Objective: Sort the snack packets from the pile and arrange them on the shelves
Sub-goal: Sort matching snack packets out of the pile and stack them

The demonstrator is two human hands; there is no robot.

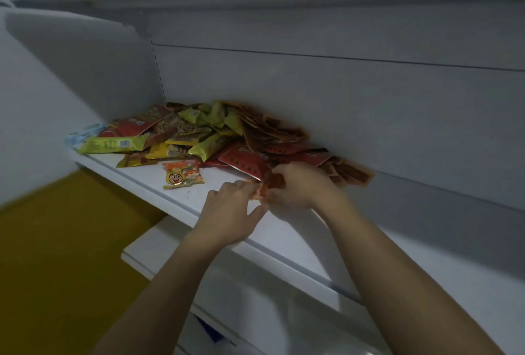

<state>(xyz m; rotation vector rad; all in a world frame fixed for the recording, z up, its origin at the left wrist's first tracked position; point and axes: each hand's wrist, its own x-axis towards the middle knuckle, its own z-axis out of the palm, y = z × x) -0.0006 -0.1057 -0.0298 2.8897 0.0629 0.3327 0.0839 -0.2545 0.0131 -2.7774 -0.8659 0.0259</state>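
Fingers [245,185] of the left hand [231,208] and right hand [298,187] seemingly pinch blurred orange-brown packets [271,184] mid-frame, beside the pile [199,133].

This looks like a shop. A white metal display shelf [142,172] crosses the middle of the frame, with a slotted upright strip [159,73] at upper left and plain back panels [341,93] at right. A pile of snack packets [199,133] lies on it, above a lower shelf [147,252].
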